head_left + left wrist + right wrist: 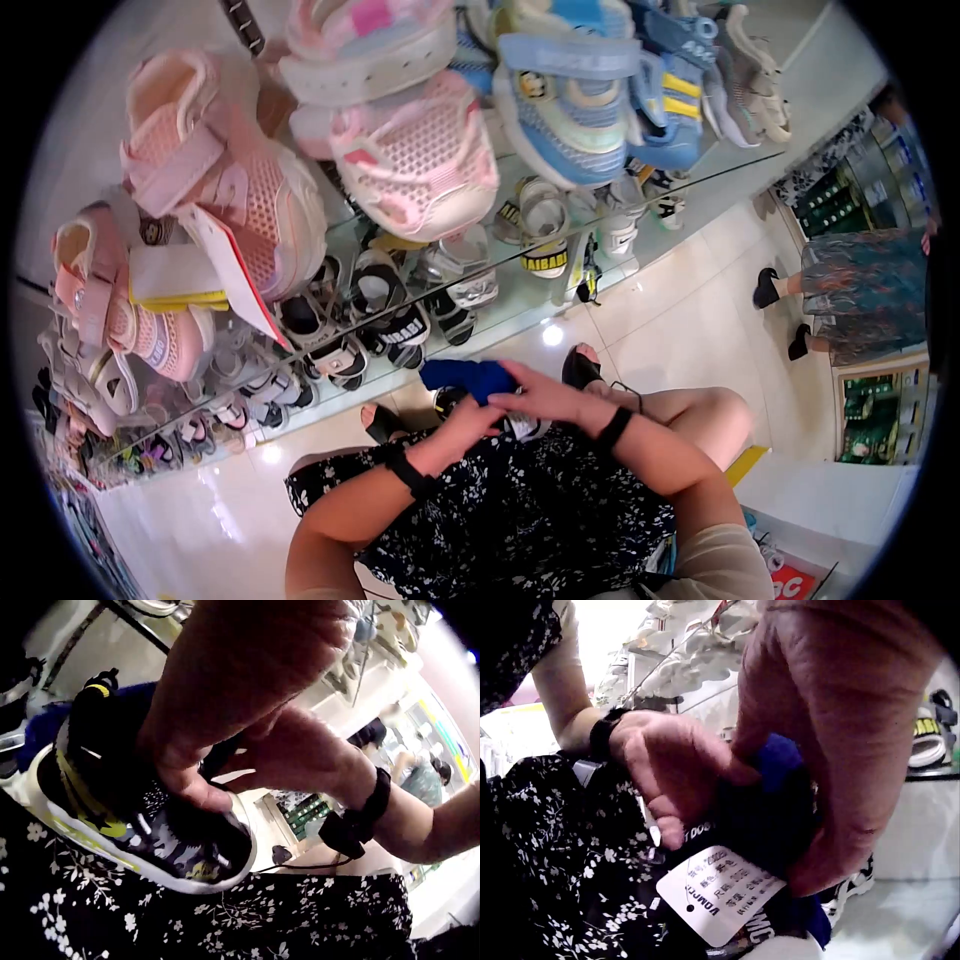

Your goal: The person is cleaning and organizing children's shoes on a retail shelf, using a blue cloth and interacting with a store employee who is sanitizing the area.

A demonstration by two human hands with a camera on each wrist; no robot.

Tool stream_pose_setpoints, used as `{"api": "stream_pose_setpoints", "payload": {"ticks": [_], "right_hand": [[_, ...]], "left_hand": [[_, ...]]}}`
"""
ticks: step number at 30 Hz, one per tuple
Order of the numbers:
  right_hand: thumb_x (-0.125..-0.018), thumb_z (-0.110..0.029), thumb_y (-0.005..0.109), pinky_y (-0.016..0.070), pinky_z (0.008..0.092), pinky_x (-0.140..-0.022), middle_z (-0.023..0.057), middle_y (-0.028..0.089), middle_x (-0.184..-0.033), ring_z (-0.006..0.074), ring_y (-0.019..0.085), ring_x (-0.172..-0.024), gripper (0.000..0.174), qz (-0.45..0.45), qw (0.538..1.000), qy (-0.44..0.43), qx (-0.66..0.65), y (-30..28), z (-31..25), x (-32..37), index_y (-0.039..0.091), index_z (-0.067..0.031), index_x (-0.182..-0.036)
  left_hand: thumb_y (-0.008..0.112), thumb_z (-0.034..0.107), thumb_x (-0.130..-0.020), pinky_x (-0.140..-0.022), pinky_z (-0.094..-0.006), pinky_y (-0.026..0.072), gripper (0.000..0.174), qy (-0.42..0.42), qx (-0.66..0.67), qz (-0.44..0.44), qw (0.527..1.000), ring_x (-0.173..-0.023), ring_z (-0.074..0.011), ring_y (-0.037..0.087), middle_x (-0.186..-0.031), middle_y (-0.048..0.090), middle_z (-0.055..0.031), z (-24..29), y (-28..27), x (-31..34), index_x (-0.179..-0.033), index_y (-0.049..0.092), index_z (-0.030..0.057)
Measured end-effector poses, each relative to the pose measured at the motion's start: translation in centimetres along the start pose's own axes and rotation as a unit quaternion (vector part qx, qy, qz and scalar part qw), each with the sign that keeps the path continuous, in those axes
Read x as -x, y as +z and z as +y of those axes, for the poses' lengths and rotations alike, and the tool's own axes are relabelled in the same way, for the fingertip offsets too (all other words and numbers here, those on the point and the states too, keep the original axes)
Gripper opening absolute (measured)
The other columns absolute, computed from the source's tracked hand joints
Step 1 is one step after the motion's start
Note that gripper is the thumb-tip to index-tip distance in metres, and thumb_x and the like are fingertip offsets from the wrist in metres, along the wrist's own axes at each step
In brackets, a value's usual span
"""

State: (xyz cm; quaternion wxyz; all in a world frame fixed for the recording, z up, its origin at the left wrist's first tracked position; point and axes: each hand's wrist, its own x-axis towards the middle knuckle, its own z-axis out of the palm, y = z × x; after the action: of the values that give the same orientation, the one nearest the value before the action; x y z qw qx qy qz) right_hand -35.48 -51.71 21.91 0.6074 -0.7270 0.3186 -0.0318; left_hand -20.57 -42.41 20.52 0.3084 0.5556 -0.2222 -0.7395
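Right hand: the right hand (545, 398) grips the blue material (465, 378), thumb and a finger on either side of it; a black band (613, 430) circles the wrist.
Left hand: the left hand (463, 428) is just beside the right, digits bent over the shoe (161, 844) and close to the blue; whether it pinches anything, I cannot tell.
Shoe: black upper with grey camouflage patches and sweeping yellow-green marks, a few small white strokes, a pale sole with yellow-green traces along its side; partly covered by the hands.
Blue material: deep, plain blue, bunched at the shoe; whether it is a separate piece is unclear.
Tag: a white paper tag (720, 892) by the shoe, rows of dark print, a hole near one end.
Place: shoe over the lap, at the shelf-side edge of the black floral garment (520, 520).
Shelf: beyond the hands, a glass shelf (725, 176) carries pink shoes (420, 160) toward its left end and a light-blue shoe (570, 110) farther right; sandals (545, 258) show below its front edge.
Floor: glossy pale tiles (650, 330); another person's patterned skirt (865, 290) stands off right.
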Motion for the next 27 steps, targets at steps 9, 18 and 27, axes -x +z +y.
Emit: {"api": "stream_pose_setpoints", "payload": {"ticks": [9,18,27], "right_hand": [[-0.076,-0.007,0.062,0.0508,0.0336,-0.068,0.0084,0.059,-0.099,0.02,0.059,-0.083,0.041,0.15,0.907,0.184,-0.349,-7.2,10.2,-3.9,0.048,0.0006,-0.114],[-0.072,-0.011,0.057,0.0373,0.0393,-0.093,0.0228,0.046,-0.12,0.0381,0.046,-0.107,0.052,0.486,0.858,0.048,0.157,-8.4,20.6,-14.2,0.045,-0.0045,-0.123],[-0.08,-0.011,0.044,0.0237,0.0483,-0.102,0.0214,0.039,-0.13,0.0381,0.038,-0.118,0.048,0.371,0.854,0.036,0.363,-12.8,20.8,-21.8,0.043,-0.011,-0.128]], "left_hand": [[0.061,0.02,-0.084,-0.07,-0.0281,0.0487,0.068,-0.028,-0.034,0.001,0.999,-0.091,-0.0164,0.054,-0.112,0.049,-0.0113,0.0,1.8,0.6,-0.136,0.02,0.0041],[0.055,0.012,-0.088,-0.075,-0.0288,0.0492,0.054,-0.065,0.015,0.037,0.997,-0.091,-0.0151,0.053,-0.107,0.05,-0.0084,1.2,1.8,-0.9,-0.133,0.026,0.0097],[0.054,0.008,-0.087,-0.074,-0.0312,0.0495,0.049,-0.122,0.043,0.078,0.989,-0.089,-0.0169,0.054,-0.103,0.049,-0.0096,1.2,1.4,-3.3,-0.13,0.03,0.0076]]}}
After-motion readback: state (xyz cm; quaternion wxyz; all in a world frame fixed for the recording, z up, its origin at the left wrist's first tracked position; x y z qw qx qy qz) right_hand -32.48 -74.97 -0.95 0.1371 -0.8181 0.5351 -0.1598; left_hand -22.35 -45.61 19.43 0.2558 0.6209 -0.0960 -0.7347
